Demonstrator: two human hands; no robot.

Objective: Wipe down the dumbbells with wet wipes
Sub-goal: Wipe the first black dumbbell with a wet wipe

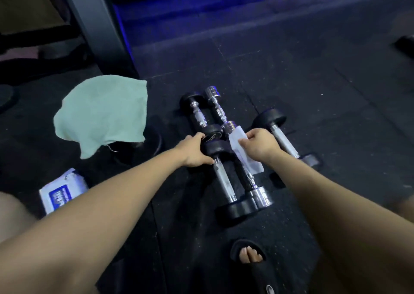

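Several dumbbells lie on the dark rubber floor. My left hand grips the far black head of the nearest black-headed dumbbell, whose chrome handle runs toward me. My right hand pinches a white wet wipe that drapes over a chrome dumbbell lying right beside it. Behind them lie another black-headed dumbbell and another chrome one. One more black-headed dumbbell lies to the right, partly hidden by my right hand.
A pale green towel covers something round at the left. A white and blue wipes pack lies at the lower left by my knee. A grey machine post stands behind. My sandalled foot is near the bottom.
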